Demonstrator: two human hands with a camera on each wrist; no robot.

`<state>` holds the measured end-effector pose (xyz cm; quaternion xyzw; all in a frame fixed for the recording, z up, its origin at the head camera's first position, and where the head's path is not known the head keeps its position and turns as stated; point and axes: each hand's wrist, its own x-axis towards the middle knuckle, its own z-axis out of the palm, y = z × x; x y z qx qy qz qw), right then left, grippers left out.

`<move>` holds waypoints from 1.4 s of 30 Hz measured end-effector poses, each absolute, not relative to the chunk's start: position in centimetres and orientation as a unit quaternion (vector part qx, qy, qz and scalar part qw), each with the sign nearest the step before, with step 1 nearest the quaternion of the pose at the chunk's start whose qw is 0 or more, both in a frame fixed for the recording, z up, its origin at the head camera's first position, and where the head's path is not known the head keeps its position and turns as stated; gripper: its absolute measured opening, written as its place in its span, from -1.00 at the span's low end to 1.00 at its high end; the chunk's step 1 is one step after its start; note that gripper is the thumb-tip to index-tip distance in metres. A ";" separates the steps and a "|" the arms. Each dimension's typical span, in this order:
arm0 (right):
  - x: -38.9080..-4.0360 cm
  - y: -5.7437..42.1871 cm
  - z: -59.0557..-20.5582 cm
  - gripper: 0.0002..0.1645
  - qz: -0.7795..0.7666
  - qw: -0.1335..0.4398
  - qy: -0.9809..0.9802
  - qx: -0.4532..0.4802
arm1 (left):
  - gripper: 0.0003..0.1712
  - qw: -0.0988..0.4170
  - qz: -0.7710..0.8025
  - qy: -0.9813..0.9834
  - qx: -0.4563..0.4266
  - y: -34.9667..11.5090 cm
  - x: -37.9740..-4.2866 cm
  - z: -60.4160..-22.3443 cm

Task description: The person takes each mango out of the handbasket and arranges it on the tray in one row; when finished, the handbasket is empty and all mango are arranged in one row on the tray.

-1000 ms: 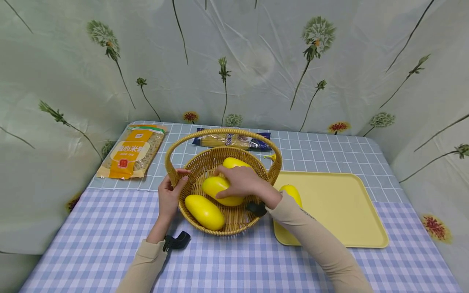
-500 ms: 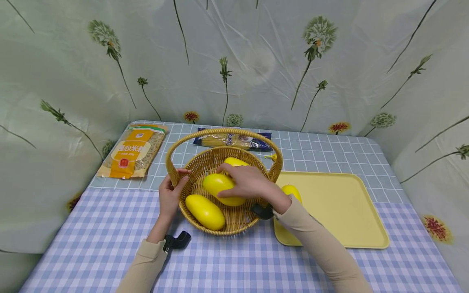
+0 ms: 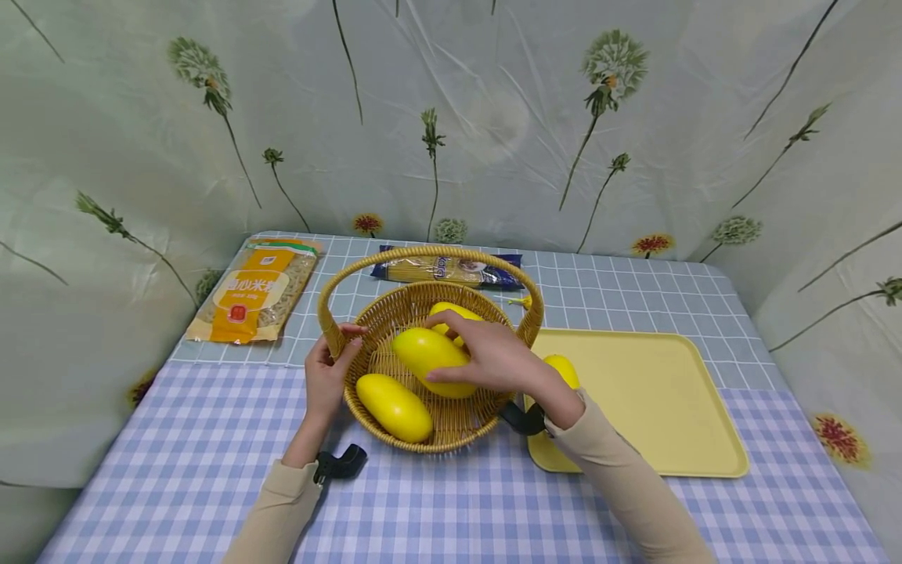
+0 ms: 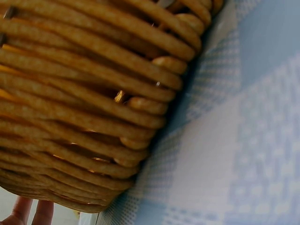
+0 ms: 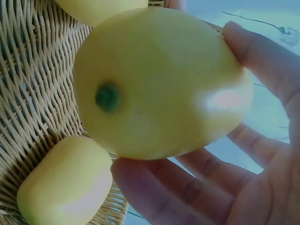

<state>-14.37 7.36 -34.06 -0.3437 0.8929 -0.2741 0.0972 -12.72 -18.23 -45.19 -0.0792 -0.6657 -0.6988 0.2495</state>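
Observation:
A yellow mango (image 3: 423,351) is gripped by my right hand (image 3: 503,356) over the wicker basket (image 3: 437,449). In the right wrist view, thumb and fingers go around this mango (image 5: 159,84), whose green stem spot faces the camera. Another mango (image 3: 393,409) lies at the near left inside the basket, and one more mango (image 3: 465,312) sits at the back, partly covered by the right hand. With my left hand (image 3: 326,380) I hold the basket's left side at the foot of its arched handle. The left wrist view mostly shows the woven wall (image 4: 84,98), two fingertips (image 4: 43,213) below.
Right of the basket lies a yellow tray (image 3: 648,399) with a mango (image 3: 562,366) on its left part, partly behind the right forearm. An orange food packet (image 3: 254,294) is at the back left. A blue pasta packet (image 3: 451,271) lies behind the handle, near a small yellow item (image 3: 521,301).
My right hand has shifted slightly right and up with the mango, which has risen and tilted a little. The left hand and basket have stayed in place.

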 end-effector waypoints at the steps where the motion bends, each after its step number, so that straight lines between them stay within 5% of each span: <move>1: -14.3 7.5 -34.0 -0.23 -0.281 0.096 0.891 -0.343 | -0.79 0.250 -0.699 -0.665 -0.080 -18.2 -12.7 -45.2; 23: -11.0 10.5 -34.2 -0.14 -0.449 0.037 0.842 -0.297 | -0.79 0.247 -0.696 -0.670 -0.079 -18.2 -12.7 -44.9; 42: -9.5 15.4 -36.2 -0.08 -0.506 -0.136 0.800 -0.291 | -0.80 0.248 -0.703 -0.661 -0.078 -18.2 -12.7 -45.0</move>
